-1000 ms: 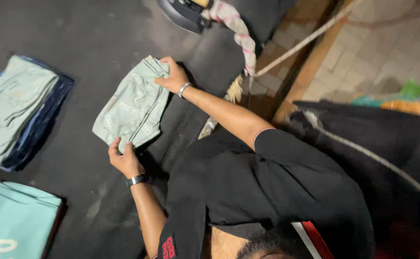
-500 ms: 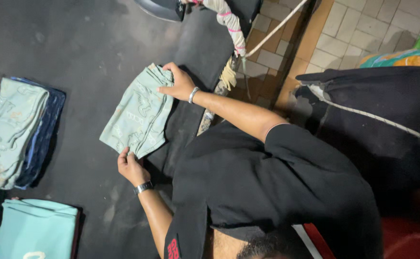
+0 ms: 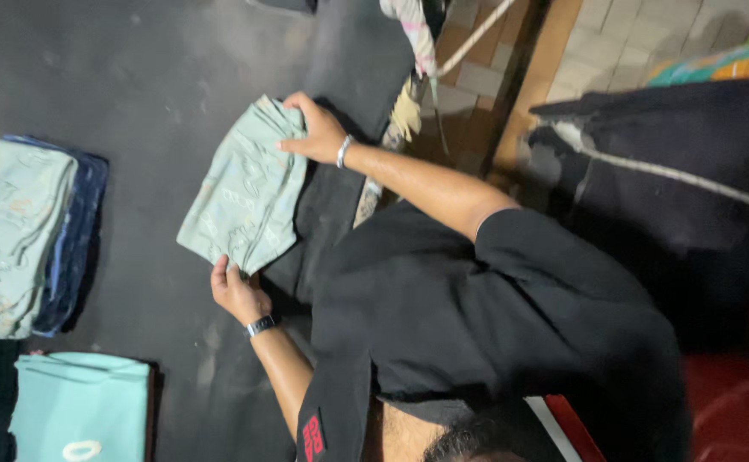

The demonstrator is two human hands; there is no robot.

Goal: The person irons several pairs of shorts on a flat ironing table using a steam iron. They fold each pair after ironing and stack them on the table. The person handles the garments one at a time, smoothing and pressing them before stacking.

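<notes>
Near the middle of the head view, slightly left of centre, lies one folded pale green garment (image 3: 242, 192), tilted on the dark surface (image 3: 152, 94), its right edge over a black cloth (image 3: 333, 201). The right hand (image 3: 316, 130), with a silver bracelet, is closed over the garment's upper corner. Its fingertips are hidden by the fold. The left hand (image 3: 236, 291), wearing a dark wristwatch, grips the lower corner. Most of its fingers are tucked under the fabric and only the thumb side shows. The two hands sit well apart, one at each end of the garment.

The person's black shirt (image 3: 494, 316) fills the lower centre and hides whatever lies beneath it. A strip of hair at the bottom edge is cut off.

At the left edge is one stack: a second pale green garment (image 3: 11, 231) on top of a dark blue piece (image 3: 79, 239). How many layers lie between them cannot be told. Lower left holds one teal folded item (image 3: 79, 411), cut by the bottom of the frame.

At the top, one pale cord (image 3: 468, 43) runs diagonally beside one twisted striped cloth (image 3: 413, 34). Both are cropped by the top edge. On the right, a dark bundle (image 3: 691, 222) crossed by a white line is blurred and hard to make out.
</notes>
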